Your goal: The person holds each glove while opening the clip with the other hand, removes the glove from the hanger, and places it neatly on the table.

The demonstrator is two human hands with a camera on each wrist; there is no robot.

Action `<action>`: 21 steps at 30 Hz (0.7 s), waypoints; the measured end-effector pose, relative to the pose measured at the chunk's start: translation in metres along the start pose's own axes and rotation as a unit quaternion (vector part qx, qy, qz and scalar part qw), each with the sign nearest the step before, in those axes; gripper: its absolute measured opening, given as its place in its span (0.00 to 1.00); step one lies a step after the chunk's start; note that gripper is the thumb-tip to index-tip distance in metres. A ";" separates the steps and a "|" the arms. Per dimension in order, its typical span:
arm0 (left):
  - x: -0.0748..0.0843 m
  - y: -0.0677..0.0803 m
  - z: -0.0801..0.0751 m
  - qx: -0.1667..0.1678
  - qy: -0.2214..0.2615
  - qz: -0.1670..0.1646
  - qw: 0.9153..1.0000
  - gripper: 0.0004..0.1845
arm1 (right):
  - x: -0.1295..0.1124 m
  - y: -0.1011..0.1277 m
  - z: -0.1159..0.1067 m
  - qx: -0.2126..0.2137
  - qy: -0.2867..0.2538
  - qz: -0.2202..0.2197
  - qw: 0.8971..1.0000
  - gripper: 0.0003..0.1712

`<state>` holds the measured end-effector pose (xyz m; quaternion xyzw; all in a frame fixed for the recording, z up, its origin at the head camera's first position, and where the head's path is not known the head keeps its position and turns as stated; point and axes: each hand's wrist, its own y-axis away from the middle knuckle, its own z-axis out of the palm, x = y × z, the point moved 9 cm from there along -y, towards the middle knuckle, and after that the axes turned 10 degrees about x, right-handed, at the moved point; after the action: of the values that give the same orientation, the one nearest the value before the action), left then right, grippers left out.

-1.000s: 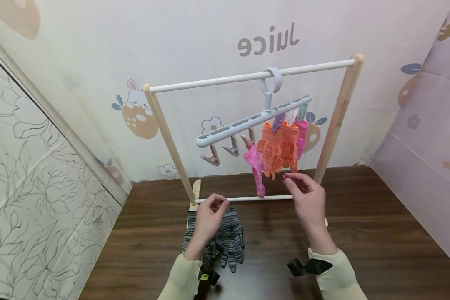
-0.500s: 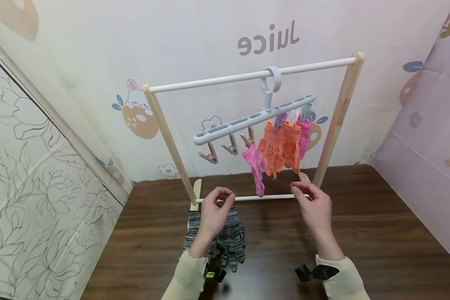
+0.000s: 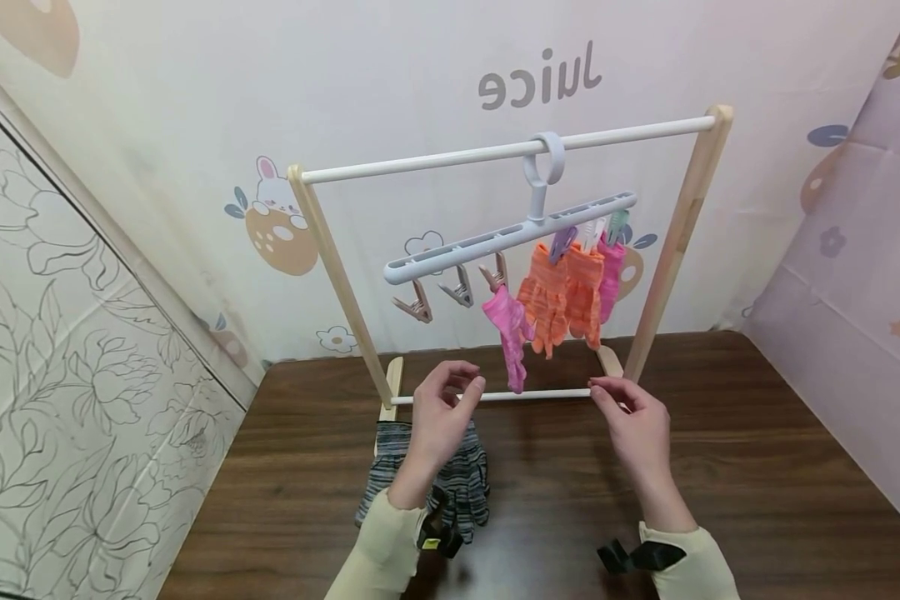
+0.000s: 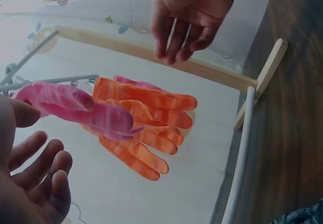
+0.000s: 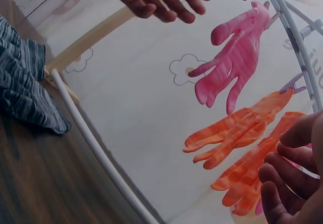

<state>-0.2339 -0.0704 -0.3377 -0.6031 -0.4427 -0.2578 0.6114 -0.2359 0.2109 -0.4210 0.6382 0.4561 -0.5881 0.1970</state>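
Note:
My left hand (image 3: 446, 408) is raised in front of the drying rack, its fingers loosely bent and holding nothing. To its right hangs a pink glove (image 3: 508, 337), clipped to a pale blue clip hanger (image 3: 487, 246). My right hand (image 3: 637, 425) hovers empty near the rack's lower bar, fingers relaxed, below two orange gloves (image 3: 543, 304). Behind these, a second pink glove (image 3: 612, 271) hangs at the hanger's far right end. In the right wrist view the pink glove (image 5: 237, 57) dangles with its fingers downward. Grey-black striped gloves (image 3: 465, 475) lie on the table, partly hidden by my left arm.
The wooden rack's white top bar (image 3: 420, 161) carries the hanger. A beige clip (image 3: 415, 307) and a grey clip (image 3: 459, 292) on its left side hold nothing. A white lower bar (image 3: 532, 395) spans the rack above the dark wooden table (image 3: 780, 467). Printed cloth walls stand behind.
My right hand has drawn down and to the right, away from the orange gloves. The left hand has risen and shifted right. The hanger has swung slightly with its gloves.

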 end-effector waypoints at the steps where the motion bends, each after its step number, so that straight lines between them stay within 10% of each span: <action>1: 0.001 -0.001 0.000 0.001 0.001 0.001 1.000 0.06 | 0.002 0.000 -0.001 0.002 0.001 0.002 1.000 0.15; 21: 0.021 -0.013 0.014 -0.009 0.014 0.021 1.000 0.12 | 0.020 0.003 -0.006 -0.003 0.028 0.022 0.999 0.16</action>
<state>-0.2385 -0.0538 -0.3145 -0.6140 -0.4195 -0.2572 0.6171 -0.2324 0.2212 -0.4390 0.6640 0.4492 -0.5638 0.1989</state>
